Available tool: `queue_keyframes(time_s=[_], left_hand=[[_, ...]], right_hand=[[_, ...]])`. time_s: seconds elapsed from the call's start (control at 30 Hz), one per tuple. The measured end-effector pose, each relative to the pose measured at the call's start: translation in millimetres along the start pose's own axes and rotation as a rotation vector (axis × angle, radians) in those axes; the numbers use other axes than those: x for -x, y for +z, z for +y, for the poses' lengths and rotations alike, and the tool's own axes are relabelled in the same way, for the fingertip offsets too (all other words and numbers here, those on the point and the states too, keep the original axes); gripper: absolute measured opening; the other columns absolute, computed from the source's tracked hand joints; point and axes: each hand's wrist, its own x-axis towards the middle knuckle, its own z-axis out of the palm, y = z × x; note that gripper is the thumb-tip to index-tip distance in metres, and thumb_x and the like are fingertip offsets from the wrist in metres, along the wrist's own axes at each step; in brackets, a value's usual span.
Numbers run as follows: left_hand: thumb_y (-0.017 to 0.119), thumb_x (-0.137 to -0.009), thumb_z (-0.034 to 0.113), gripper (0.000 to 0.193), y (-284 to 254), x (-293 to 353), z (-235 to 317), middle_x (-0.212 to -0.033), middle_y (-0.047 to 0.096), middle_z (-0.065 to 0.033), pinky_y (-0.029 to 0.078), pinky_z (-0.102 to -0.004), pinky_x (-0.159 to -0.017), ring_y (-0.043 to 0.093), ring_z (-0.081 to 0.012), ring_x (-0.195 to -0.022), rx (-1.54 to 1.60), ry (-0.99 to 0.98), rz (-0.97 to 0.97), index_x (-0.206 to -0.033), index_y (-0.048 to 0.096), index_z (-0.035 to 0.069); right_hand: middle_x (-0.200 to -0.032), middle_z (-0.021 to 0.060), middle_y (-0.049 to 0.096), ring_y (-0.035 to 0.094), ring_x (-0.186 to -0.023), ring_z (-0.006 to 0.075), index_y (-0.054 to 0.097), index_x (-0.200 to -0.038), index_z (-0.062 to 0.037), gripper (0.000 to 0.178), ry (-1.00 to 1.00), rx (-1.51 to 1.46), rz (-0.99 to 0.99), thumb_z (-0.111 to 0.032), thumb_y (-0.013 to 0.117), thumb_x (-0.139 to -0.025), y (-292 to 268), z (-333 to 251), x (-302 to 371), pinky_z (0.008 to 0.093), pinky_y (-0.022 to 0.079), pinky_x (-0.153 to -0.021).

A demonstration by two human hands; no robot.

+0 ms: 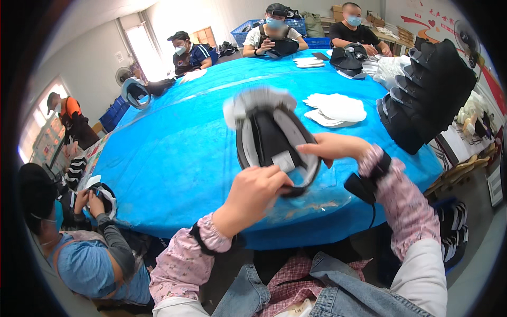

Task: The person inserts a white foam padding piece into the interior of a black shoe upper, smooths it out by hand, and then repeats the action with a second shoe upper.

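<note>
A black cap (pixel 273 138) is held upside down over the table, so its inside shows: a pale grey inner band and a small white label. Its light grey brim (pixel 259 103) points away from me and is smeared by motion. My left hand (pixel 256 193) is closed on the cap's near edge, with the fingers wrapped over the rim. On the right side of the cap, my right hand (pixel 332 148) grips the rim, its thumb lying along the inner band. The fingers beneath the rim are partly hidden.
Blue sheeting covers the table (pixel 174 153). Beyond the cap lies a stack of white rounded flat pieces (pixel 338 110). Tall stacked black caps (pixel 433 92) stand at the right. A co-worker (pixel 100 253) handles a cap at my near left; several other people sit around the table.
</note>
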Motion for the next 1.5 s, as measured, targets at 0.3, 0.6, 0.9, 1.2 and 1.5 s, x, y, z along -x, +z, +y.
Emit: queue_keyframes(time_s=[0.3,0.6,0.9,1.2,1.5], left_hand=[[0.059,-0.083,0.014,0.014,-21,0,20,-0.074,0.059,-0.0129,0.044,-0.0331,-0.058,0.055,-0.0306,-0.064,0.679,-0.232,-0.060,-0.083,0.058,0.001],[0.041,-0.091,0.013,0.032,-2,0,46,-0.052,0.044,-0.0122,0.032,-0.0351,-0.045,0.044,-0.0297,-0.046,0.588,-0.148,0.486,-0.063,0.053,0.000],[0.035,-0.096,0.019,0.046,-26,-1,47,-0.050,0.044,-0.0047,0.028,-0.0301,-0.044,0.040,-0.0154,-0.044,0.788,-0.139,0.502,-0.054,0.044,0.002],[0.027,-0.098,0.029,0.056,-6,-10,37,-0.049,0.041,-0.0036,0.026,-0.0279,-0.045,0.036,-0.0121,-0.045,0.880,-0.127,0.432,-0.051,0.041,0.002],[0.021,-0.098,0.031,0.059,-13,-17,74,-0.043,0.037,-0.0035,0.025,-0.0304,-0.044,0.030,-0.0145,-0.042,1.089,-0.114,0.494,-0.045,0.031,0.008]], right_hand=[[-0.060,0.0083,0.052,0.053,-0.055,0.0272,0.053,-0.064,-0.0065,0.026,-0.830,0.369,0.627,-0.024,0.060,-0.081,52,-49,69,0.0368,0.040,-0.053],[-0.056,0.0087,0.052,0.050,-0.045,0.0261,0.054,-0.063,-0.0046,0.025,-1.070,-0.085,0.634,-0.014,0.053,-0.086,61,-78,79,0.0347,0.037,-0.042],[-0.054,0.0109,0.045,0.042,-0.043,0.0252,0.049,-0.064,-0.0015,0.036,-0.883,-0.410,0.478,-0.019,0.041,-0.094,45,-61,82,0.0334,0.031,-0.042],[-0.049,0.0062,0.041,0.038,-0.043,0.0182,0.037,-0.051,-0.0042,0.052,-0.972,-0.485,0.489,-0.026,0.024,-0.097,49,-78,101,0.0298,0.030,-0.046],[-0.041,0.0019,0.036,0.032,-0.040,0.0111,0.035,-0.041,-0.0073,0.065,-0.644,-0.906,0.224,-0.041,0.023,-0.096,59,-64,67,0.0243,0.025,-0.045]])
